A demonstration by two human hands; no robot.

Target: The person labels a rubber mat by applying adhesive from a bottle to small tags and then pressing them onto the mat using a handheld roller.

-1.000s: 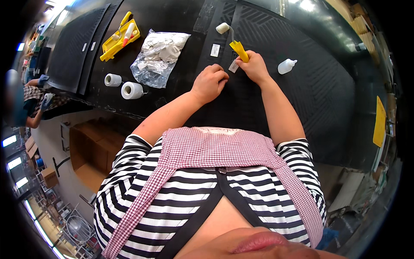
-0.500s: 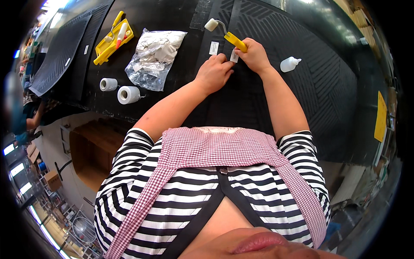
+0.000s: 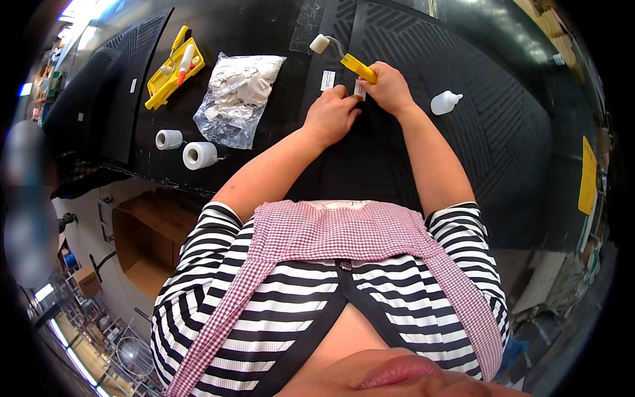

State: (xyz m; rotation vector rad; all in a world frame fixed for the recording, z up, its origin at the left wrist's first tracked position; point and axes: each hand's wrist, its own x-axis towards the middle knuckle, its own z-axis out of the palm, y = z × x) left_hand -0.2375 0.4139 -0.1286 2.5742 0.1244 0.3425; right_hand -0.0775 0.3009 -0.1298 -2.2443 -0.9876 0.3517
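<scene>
The fingertips of both hands are too small and bunched to make out one by one, and the small white label (image 3: 359, 88) between them is mostly covered, so only a sliver shows. The right hand (image 3: 389, 87) is closed around the yellow handle of a small roller (image 3: 344, 56), whose white wheel points away toward the far edge of the worktop (image 3: 503, 132). The left hand (image 3: 331, 114) is curled, its fingers pinching or pressing the label; which of the two I cannot tell. The label lies on the black ribbed mat (image 3: 410, 40), touching both hands, just beside a second white label (image 3: 327, 80). A white squeeze bottle (image 3: 444, 102) lies near the right wrist. Toward the left edge are a plastic bag (image 3: 238, 99), two tape rolls (image 3: 186, 148) and a yellow tray (image 3: 173, 67)
</scene>
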